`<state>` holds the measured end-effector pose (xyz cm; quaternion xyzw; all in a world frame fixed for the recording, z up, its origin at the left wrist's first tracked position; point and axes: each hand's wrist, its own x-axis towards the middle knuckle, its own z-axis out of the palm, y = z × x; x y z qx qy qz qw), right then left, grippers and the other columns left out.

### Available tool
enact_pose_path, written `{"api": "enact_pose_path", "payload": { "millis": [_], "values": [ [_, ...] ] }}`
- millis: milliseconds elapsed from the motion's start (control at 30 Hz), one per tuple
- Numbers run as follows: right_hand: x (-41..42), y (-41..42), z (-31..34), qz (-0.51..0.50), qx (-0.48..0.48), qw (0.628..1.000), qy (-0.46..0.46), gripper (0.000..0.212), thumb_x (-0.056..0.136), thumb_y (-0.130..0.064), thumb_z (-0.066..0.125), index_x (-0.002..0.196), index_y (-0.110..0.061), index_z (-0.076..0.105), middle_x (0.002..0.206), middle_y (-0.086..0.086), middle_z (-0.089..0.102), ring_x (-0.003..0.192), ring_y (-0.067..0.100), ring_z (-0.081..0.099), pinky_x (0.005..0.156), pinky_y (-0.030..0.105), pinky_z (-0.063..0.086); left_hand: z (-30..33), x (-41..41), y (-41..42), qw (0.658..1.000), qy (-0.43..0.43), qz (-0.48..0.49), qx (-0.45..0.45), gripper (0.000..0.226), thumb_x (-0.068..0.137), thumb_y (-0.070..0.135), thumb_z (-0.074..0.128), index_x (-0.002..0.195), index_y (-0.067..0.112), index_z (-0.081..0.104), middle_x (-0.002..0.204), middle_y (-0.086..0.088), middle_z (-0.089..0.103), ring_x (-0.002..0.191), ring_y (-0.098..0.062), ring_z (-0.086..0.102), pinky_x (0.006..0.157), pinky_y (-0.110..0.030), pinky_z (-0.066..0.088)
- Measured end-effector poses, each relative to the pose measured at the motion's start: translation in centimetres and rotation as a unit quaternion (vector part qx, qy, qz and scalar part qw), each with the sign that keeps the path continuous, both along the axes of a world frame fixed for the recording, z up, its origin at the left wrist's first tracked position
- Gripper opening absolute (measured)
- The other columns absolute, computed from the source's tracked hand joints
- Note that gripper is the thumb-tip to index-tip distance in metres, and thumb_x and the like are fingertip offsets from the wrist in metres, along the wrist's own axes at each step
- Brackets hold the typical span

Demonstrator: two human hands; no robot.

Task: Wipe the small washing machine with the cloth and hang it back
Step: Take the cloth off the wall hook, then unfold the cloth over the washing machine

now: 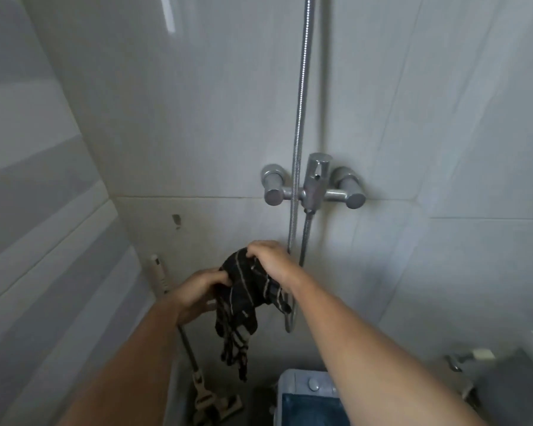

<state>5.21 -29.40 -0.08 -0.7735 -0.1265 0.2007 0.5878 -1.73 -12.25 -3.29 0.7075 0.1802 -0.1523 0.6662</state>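
Note:
A dark cloth (243,305) with pale stripes hangs bunched in front of the tiled wall, below the shower mixer. My right hand (270,259) grips its top from above, and my left hand (199,292) holds its left side at mid height. The cloth's loose end dangles down toward the floor. The small washing machine (308,395), pale blue-grey with a dark lid and a round knob, shows at the bottom edge, partly hidden by my right forearm. What the cloth hangs from is hidden behind my hands.
A chrome shower mixer (314,186) sits on the wall above, with its metal hose (300,118) running up and looping down behind the cloth. A mop (179,327) leans in the left corner. A tap and basin edge (471,358) lie at the right.

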Motion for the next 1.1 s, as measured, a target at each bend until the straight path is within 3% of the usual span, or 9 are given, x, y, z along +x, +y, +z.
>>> {"api": "enact_pose_path", "payload": {
  "millis": [100, 233, 367, 533, 600, 700, 933, 1033, 1100],
  "values": [
    [-1.4, -3.7, -4.7, 0.017, -0.077, 0.997, 0.010, 0.013, 0.087, -0.022, 0.060, 0.075, -0.018, 0.059, 0.073, 0.010, 0.054, 0.069, 0.018, 0.055, 0.063, 0.029, 0.039, -4.8, -0.7, -2.6, 0.996, 0.068, -0.044, -0.033, 0.060, 0.056, 0.023, 0.073, 0.112, 0.002, 0.067, 0.110, -0.018, 0.073, 0.098, -0.032, 0.067, 0.082, -0.037, 0.050],
    [-3.1, -8.4, -15.3, 0.011, -0.116, 0.991, 0.062, 0.011, 0.085, -0.021, 0.065, 0.077, -0.014, 0.066, 0.076, 0.010, 0.062, 0.073, 0.019, 0.061, 0.067, 0.028, 0.046, -12.7, -2.3, -6.7, 0.978, 0.174, -0.060, -0.093, 0.047, 0.074, 0.007, 0.063, 0.119, -0.005, 0.065, 0.118, -0.028, 0.069, 0.087, -0.035, 0.073, 0.065, -0.035, 0.059],
    [-5.8, -12.3, -30.3, -0.048, -0.127, 0.986, 0.094, 0.005, 0.082, -0.016, 0.076, 0.081, -0.020, 0.073, 0.084, -0.001, 0.073, 0.088, 0.019, 0.070, 0.087, 0.032, 0.057, -23.1, -4.3, -9.9, 0.970, 0.218, -0.057, -0.093, 0.040, 0.082, 0.009, 0.062, 0.121, -0.002, 0.066, 0.116, -0.022, 0.072, 0.088, -0.033, 0.074, 0.074, -0.037, 0.059],
    [-12.3, -18.0, -43.5, -0.257, -0.093, 0.952, 0.141, 0.034, 0.091, -0.052, 0.065, 0.094, -0.018, 0.070, 0.083, -0.001, 0.071, 0.092, 0.029, 0.071, 0.075, 0.030, 0.048, -33.8, -7.7, -14.3, 0.983, 0.161, 0.006, -0.092, 0.045, 0.091, 0.027, 0.061, 0.124, -0.003, 0.064, 0.118, -0.023, 0.070, 0.089, -0.033, 0.070, 0.081, -0.037, 0.054],
    [-16.3, -19.8, -45.0, -0.171, -0.035, 0.952, 0.252, 0.050, 0.085, -0.076, 0.052, 0.104, -0.031, 0.063, 0.095, 0.004, 0.076, 0.097, 0.029, 0.073, 0.078, 0.037, 0.049, -35.8, -9.1, -16.1, 0.989, 0.099, 0.028, -0.103, 0.046, 0.092, 0.024, 0.060, 0.129, -0.004, 0.060, 0.125, -0.026, 0.066, 0.097, -0.033, 0.066, 0.084, -0.037, 0.053],
    [-20.2, -20.9, -46.0, -0.140, 0.083, 0.952, 0.259, 0.060, 0.074, -0.086, 0.053, 0.113, -0.041, 0.064, 0.110, 0.003, 0.078, 0.106, 0.022, 0.072, 0.095, 0.049, 0.044, -36.4, -11.6, -18.9, 0.991, 0.024, 0.046, -0.121, 0.042, 0.092, 0.018, 0.060, 0.129, -0.002, 0.060, 0.124, -0.026, 0.067, 0.102, -0.035, 0.066, 0.075, -0.037, 0.058],
    [-26.9, -23.3, -42.2, -0.282, 0.209, 0.926, 0.141, 0.041, 0.082, -0.030, 0.080, 0.119, -0.019, 0.065, 0.104, 0.007, 0.079, 0.093, 0.025, 0.076, 0.068, 0.039, 0.061, -33.4, -18.1, -23.4, 0.998, -0.053, 0.017, -0.032, 0.053, 0.078, 0.006, 0.075, 0.125, -0.003, 0.054, 0.115, -0.029, 0.068, 0.094, -0.036, 0.071, 0.066, -0.041, 0.059],
    [-27.8, -24.5, -40.2, -0.295, 0.199, 0.926, 0.127, 0.055, 0.076, -0.020, 0.084, 0.125, -0.014, 0.060, 0.102, 0.010, 0.079, 0.088, 0.026, 0.077, 0.064, 0.038, 0.060, -31.9, -19.5, -23.7, 0.996, -0.078, 0.009, 0.031, 0.081, 0.075, 0.004, 0.079, 0.141, 0.022, 0.035, 0.125, -0.015, 0.056, 0.107, -0.034, 0.064, 0.071, -0.042, 0.059],
    [-27.9, -25.1, -38.6, -0.295, 0.169, 0.933, 0.121, 0.069, 0.074, -0.020, 0.086, 0.134, -0.017, 0.051, 0.110, 0.010, 0.076, 0.095, 0.029, 0.075, 0.072, 0.044, 0.061, -31.1, -20.1, -23.7, 0.991, -0.103, -0.032, 0.078, 0.083, 0.076, 0.003, 0.078, 0.146, 0.019, 0.037, 0.129, -0.013, 0.058, 0.110, -0.032, 0.063, 0.081, -0.041, 0.059]
  ]
}}
